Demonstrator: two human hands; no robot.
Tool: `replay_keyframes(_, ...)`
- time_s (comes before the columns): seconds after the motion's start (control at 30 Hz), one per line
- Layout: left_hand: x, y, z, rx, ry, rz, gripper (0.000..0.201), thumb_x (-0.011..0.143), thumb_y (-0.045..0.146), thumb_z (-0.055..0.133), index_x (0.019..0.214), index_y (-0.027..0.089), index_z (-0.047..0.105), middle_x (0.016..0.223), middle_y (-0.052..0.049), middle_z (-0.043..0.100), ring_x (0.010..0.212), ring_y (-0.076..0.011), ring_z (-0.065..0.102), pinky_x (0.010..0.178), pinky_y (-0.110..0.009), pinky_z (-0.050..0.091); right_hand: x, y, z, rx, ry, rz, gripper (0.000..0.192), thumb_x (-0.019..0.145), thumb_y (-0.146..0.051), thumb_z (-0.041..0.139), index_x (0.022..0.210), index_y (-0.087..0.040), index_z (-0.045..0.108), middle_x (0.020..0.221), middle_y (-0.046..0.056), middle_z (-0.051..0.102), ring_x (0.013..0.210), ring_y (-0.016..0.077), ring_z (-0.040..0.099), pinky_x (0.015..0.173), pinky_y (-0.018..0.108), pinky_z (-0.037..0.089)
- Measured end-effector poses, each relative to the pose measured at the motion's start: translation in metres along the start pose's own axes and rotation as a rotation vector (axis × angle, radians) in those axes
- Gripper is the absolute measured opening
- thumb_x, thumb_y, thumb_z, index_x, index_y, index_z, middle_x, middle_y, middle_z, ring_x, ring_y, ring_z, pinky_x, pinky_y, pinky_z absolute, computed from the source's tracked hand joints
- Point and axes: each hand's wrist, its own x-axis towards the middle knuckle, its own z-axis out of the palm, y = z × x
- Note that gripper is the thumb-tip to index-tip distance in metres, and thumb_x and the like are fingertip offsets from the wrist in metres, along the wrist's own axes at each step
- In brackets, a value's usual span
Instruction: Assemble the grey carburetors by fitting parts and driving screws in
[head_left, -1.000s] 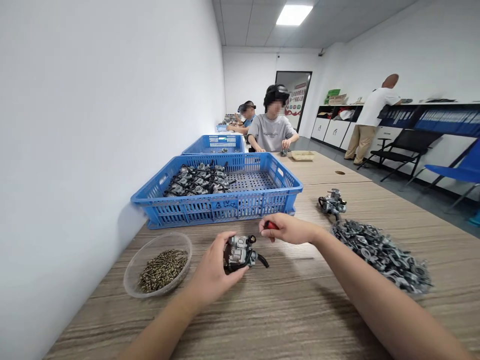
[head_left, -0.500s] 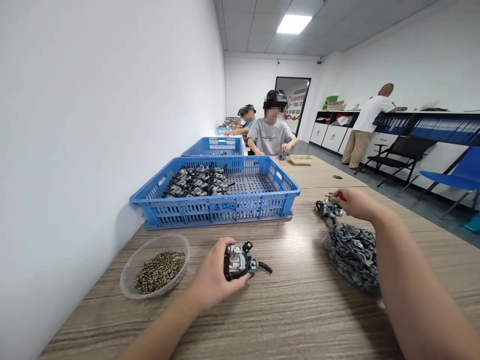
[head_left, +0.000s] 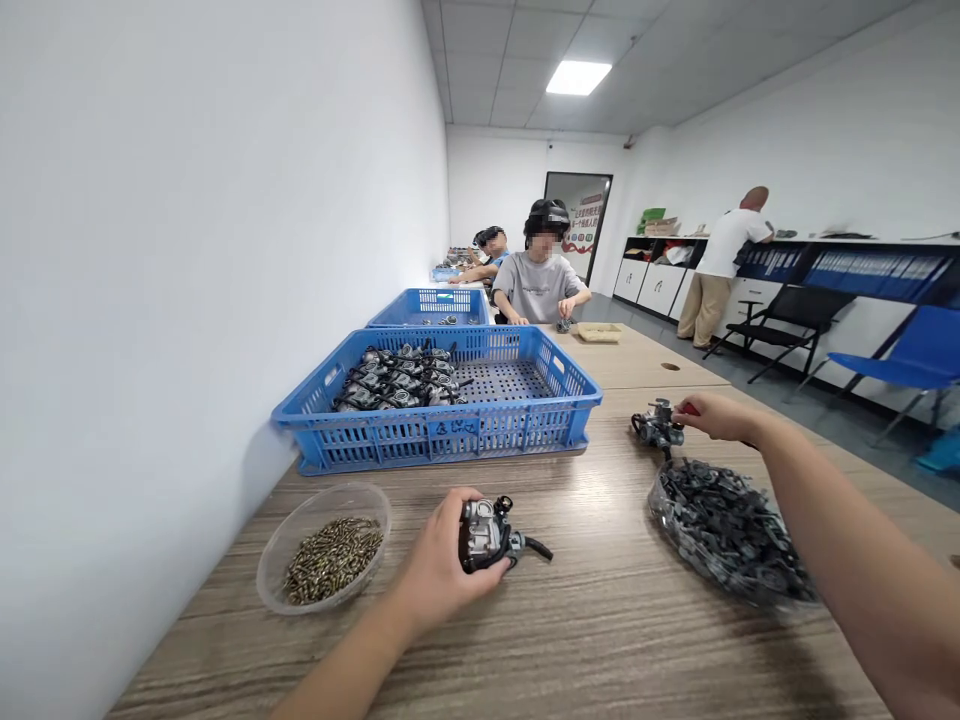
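My left hand [head_left: 441, 560] is wrapped round a silver carburetor [head_left: 486, 532] on the table; a short black hose sticks out of its right side. Farther off, my right hand [head_left: 718, 415] has its fingers closed on a red object [head_left: 691, 405], mostly hidden by the fingers. It is right beside a second carburetor [head_left: 657, 426], though contact is unclear. Just nearer than that carburetor, a clear bowl [head_left: 664, 515] is heaped with small dark parts. Left of my left hand, another clear bowl [head_left: 271, 560] holds brass-coloured screws.
A blue crate [head_left: 450, 440] with several carburetors stands beyond my left hand, against the wall side. A second blue crate [head_left: 405, 308] is behind it. Across the table a co-worker [head_left: 536, 285] sits by a shallow tray [head_left: 598, 333]. Chairs [head_left: 795, 310] stand at right.
The view has tilted slightly up, so everything sits lower in the picture. My right forearm has shifted right, uncovering more of the dark parts. The left hand keeps its hold.
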Motion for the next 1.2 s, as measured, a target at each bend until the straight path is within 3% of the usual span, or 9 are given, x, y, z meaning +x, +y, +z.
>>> replay_keyframes(0.17,0.000,-0.001,0.000,-0.001,-0.024,-0.004,0.071,0.074,0.035,0.093,0.135,0.024,0.057,0.133,-0.013,0.073,0.120,-0.0347,0.072,0.108,-0.050,0.058,0.017,-0.006,0.000,0.115,-0.023,0.009,0.065,0.089,-0.080,0.072,0.093,-0.016,0.075,0.089,0.018,0.076,0.075,0.0236,0.067,0.063,0.035,0.052)
replay_keyframes(0.3,0.002,-0.005,0.000,-0.028,-0.038,-0.014,0.074,0.073,0.035,0.095,0.135,0.024,0.057,0.134,-0.013,0.072,0.121,-0.0348,0.071,0.109,-0.051,0.057,0.025,-0.017,0.012,0.177,-0.042,-0.010,0.080,0.078,-0.096,0.068,0.095,-0.018,0.076,0.089,0.015,0.076,0.081,0.0253,0.068,0.070,0.036,0.059)
replay_keyframes(0.57,0.001,-0.004,0.001,-0.043,-0.066,-0.033,0.079,0.071,0.038,0.097,0.138,0.025,0.057,0.138,-0.015,0.070,0.128,-0.0384,0.067,0.114,-0.055,0.055,0.021,-0.061,0.032,0.113,-0.086,-0.142,0.083,0.076,-0.098,0.066,0.101,-0.019,0.076,0.091,0.014,0.076,0.080,0.0273,0.069,0.063,0.034,0.056)
replay_keyframes(0.77,0.001,-0.005,0.002,-0.055,-0.051,-0.027,0.081,0.069,0.038,0.098,0.138,0.024,0.059,0.137,-0.015,0.071,0.128,-0.0381,0.068,0.115,-0.053,0.055,-0.008,-0.092,0.046,0.034,-0.136,-0.306,0.067,0.092,-0.086,0.059,0.095,-0.021,0.076,0.086,0.011,0.076,0.078,0.0270,0.065,0.071,0.037,0.052)
replay_keyframes(0.97,0.000,-0.008,0.002,-0.050,-0.045,-0.025,0.079,0.071,0.037,0.097,0.138,0.025,0.058,0.138,-0.014,0.071,0.128,-0.0374,0.068,0.113,-0.053,0.055,-0.039,-0.124,0.047,-0.002,-0.174,-0.480,0.045,0.101,-0.066,0.059,0.097,-0.022,0.072,0.108,0.014,0.080,0.098,0.0307,0.070,0.089,0.040,0.053)
replay_keyframes(1.2,0.003,-0.008,0.001,-0.051,-0.039,-0.039,0.077,0.071,0.037,0.098,0.136,0.025,0.058,0.134,-0.013,0.073,0.122,-0.0350,0.070,0.108,-0.051,0.057,-0.060,-0.174,0.061,-0.065,-0.157,-0.633,0.023,0.108,-0.042,0.055,0.101,-0.023,0.068,0.105,0.011,0.077,0.097,0.0282,0.069,0.090,0.040,0.052)
